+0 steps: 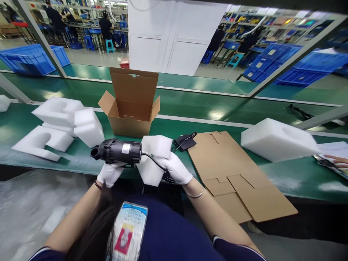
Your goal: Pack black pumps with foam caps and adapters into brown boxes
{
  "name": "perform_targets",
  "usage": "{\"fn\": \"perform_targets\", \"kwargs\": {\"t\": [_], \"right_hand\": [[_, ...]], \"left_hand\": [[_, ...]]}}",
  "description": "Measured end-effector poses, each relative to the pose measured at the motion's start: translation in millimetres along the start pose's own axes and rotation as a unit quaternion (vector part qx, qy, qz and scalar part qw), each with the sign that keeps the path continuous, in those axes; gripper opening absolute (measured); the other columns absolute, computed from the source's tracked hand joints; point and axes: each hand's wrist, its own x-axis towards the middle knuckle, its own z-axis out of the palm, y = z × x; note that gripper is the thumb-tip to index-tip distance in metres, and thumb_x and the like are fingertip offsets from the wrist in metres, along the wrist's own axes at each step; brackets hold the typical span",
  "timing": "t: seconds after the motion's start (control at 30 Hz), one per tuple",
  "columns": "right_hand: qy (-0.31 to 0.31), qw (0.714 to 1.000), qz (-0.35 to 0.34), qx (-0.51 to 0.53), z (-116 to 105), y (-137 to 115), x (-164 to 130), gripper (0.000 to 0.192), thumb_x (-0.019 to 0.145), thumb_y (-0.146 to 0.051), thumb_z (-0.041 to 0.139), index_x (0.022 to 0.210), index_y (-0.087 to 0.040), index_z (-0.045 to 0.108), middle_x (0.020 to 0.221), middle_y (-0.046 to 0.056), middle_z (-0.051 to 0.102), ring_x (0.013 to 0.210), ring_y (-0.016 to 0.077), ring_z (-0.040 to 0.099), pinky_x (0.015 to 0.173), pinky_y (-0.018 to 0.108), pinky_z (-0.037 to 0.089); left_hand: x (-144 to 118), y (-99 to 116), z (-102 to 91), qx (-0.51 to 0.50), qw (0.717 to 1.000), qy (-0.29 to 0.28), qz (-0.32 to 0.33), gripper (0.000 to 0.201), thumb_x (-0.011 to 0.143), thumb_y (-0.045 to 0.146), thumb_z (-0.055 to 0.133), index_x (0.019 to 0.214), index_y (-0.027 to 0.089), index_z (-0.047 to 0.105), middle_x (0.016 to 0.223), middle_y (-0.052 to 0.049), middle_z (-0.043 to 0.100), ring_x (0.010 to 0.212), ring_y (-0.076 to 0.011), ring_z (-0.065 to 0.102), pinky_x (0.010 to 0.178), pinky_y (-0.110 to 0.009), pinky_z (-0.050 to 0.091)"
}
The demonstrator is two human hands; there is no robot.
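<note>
In the head view, my gloved left hand [111,174] is closed around the underside of a black water pump [119,151], lifted above the table's front edge. The pump lies sideways, its round port to the left and a white label on its body. A black power cable [153,159] runs from its right end to my gloved right hand [176,168]. That hand is closed on the cable, with a dark coil hanging below it. Its fingers also touch a white foam block [153,174]; whether they grip the foam I cannot tell. Behind stands an open cardboard box [132,127].
White foam pieces [40,143] lie at left. A black power adapter [185,142] sits beside flattened cardboard [225,163]. Further right are a large foam block [277,141] and another person's hand [339,160] by a clipboard. Metal posts [296,58] frame the green bench.
</note>
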Motion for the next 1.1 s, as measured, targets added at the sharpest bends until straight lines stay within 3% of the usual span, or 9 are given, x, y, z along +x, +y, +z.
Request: {"fn": "perform_targets", "kwargs": {"t": [0.3,0.53,0.63,0.7,0.77,0.83,0.97,1.03,1.1], "right_hand": [[-0.102,0.977,0.171,0.078,-16,8,53,0.057,0.082,-0.058,0.078,0.123,-0.018,0.075,0.111,0.009,0.08,0.092,0.0247,0.076,0.078,0.039,0.065],[-0.26,0.937,0.16,-0.169,-66,-14,79,0.052,0.089,-0.062,0.07,0.116,-0.019,0.079,0.045,-0.005,0.055,0.039,0.0134,0.049,0.047,0.029,0.051],[-0.219,0.942,0.103,-0.235,-87,-24,87,0.049,0.078,-0.057,0.083,0.108,-0.019,0.082,0.062,-0.001,0.068,0.052,0.0158,0.06,0.06,0.033,0.058],[-0.098,0.953,0.032,-0.285,-90,-32,88,0.051,0.078,-0.052,0.084,0.117,-0.02,0.079,0.091,0.006,0.077,0.075,0.0209,0.07,0.08,0.04,0.061],[0.037,0.935,-0.067,-0.345,-78,-41,86,0.052,0.087,-0.051,0.076,0.131,-0.022,0.073,0.113,0.01,0.075,0.095,0.0246,0.07,0.095,0.045,0.057],[0.075,0.897,-0.171,-0.4,-50,-49,83,0.05,0.095,-0.051,0.067,0.138,-0.025,0.069,0.117,0.01,0.072,0.101,0.0255,0.068,0.097,0.044,0.055],[-0.075,0.84,-0.3,-0.446,15,-52,83,0.039,0.102,-0.05,0.058,0.134,-0.03,0.071,0.113,0.007,0.07,0.099,0.0217,0.068,0.088,0.034,0.054],[-0.096,0.836,-0.318,-0.436,34,-49,86,0.03,0.105,-0.045,0.055,0.117,-0.028,0.077,0.111,0.007,0.07,0.096,0.0197,0.068,0.086,0.032,0.053],[-0.086,0.849,-0.321,-0.411,42,-45,90,0.026,0.104,-0.042,0.057,0.106,-0.026,0.078,0.108,0.006,0.071,0.094,0.0189,0.069,0.085,0.032,0.054]], "left_hand": [[45,-19,-12.8,0.156,0.987,-0.026,-0.016,0.062,0.049,0.023,0.097,0.106,0.012,0.074,0.108,-0.011,0.078,0.113,-0.0332,0.069,0.115,-0.055,0.046],[62,2,12.5,0.303,0.946,-0.101,0.053,0.075,0.056,0.02,0.091,0.125,0.014,0.063,0.132,-0.017,0.071,0.127,-0.0338,0.064,0.12,-0.053,0.04],[66,4,18.3,0.303,0.944,-0.119,0.056,0.082,0.056,0.018,0.09,0.132,0.013,0.06,0.14,-0.018,0.066,0.135,-0.0346,0.059,0.124,-0.053,0.035],[68,4,16.9,0.309,0.943,-0.112,0.046,0.085,0.054,0.018,0.09,0.133,0.013,0.059,0.141,-0.019,0.065,0.137,-0.0358,0.057,0.125,-0.054,0.033],[68,4,15.5,0.316,0.942,-0.106,0.037,0.085,0.055,0.018,0.089,0.134,0.012,0.058,0.14,-0.02,0.065,0.136,-0.0363,0.057,0.125,-0.055,0.033],[68,6,18.1,0.326,0.938,-0.112,0.045,0.082,0.058,0.019,0.088,0.134,0.012,0.058,0.139,-0.019,0.066,0.134,-0.0363,0.059,0.123,-0.054,0.036],[61,8,29.7,0.373,0.913,-0.14,0.088,0.066,0.068,0.021,0.081,0.13,0.011,0.06,0.133,-0.014,0.068,0.128,-0.0378,0.061,0.115,-0.049,0.045],[54,7,26.8,0.404,0.897,-0.14,0.112,0.062,0.071,0.023,0.081,0.128,0.012,0.061,0.13,-0.014,0.068,0.127,-0.0379,0.061,0.114,-0.05,0.045],[45,9,11.1,0.457,0.866,-0.064,0.192,0.071,0.067,0.027,0.088,0.13,0.013,0.059,0.134,-0.017,0.062,0.135,-0.0395,0.054,0.12,-0.052,0.039]]}}
